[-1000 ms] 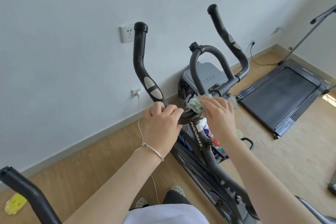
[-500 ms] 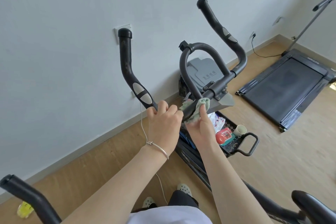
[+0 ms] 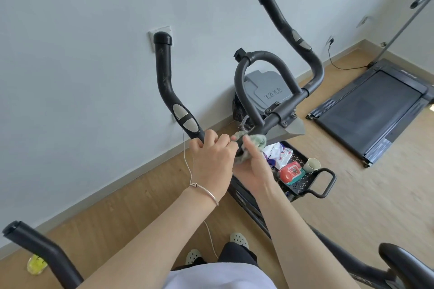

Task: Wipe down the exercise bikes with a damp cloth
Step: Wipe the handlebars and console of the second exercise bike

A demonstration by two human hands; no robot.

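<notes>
The left hand curls closed around the bike's crossbar below the left grip, likely steadying it. The right hand pinches a green cloth against the bar beside it, fingers closed on the cloth for wiping.

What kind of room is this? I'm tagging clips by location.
Probably a home workout room: an exercise bike, a folding treadmill on wood flooring, and a household trash bin by the wall.
</notes>
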